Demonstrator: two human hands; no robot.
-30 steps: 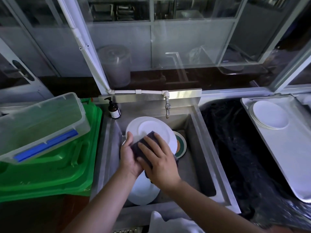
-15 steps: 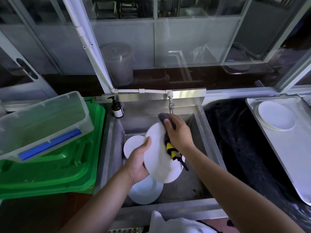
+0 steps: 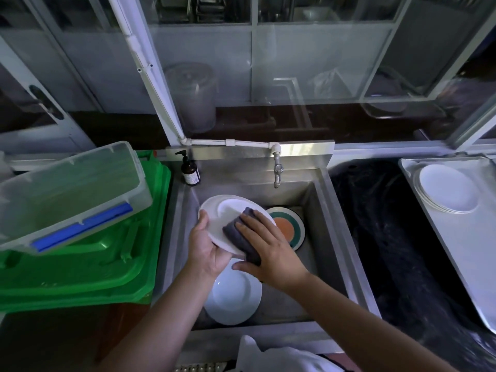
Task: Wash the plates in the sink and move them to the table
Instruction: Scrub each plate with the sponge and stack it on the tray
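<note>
Over the steel sink (image 3: pixel 336 237), the left hand (image 3: pixel 206 247) grips a white plate (image 3: pixel 228 213) by its near-left rim, thumb hooked over the edge and fingers hidden underneath, tilting its face up so it can be scrubbed. The right hand (image 3: pixel 269 249) lies flat on a dark sponge (image 3: pixel 241 234), fingers spread and pressing it onto the plate's near-right part; a flat palm likely spreads the pressure across the face. Two more plates wait in the basin: a plain white one (image 3: pixel 233 295) at the near edge, under the wrists, and a green-and-orange banded one (image 3: pixel 288 228) toward the far right corner, partly covered by the held plate. The tap (image 3: pixel 277 169) hangs above the far wall and no water stream is visible. A soap bottle (image 3: pixel 190 170) stands on the sink's far left corner. To the right, a stack of white plates (image 3: pixel 447 191) sits at the far end of a tray (image 3: pixel 472 264), apparently already washed
</note>
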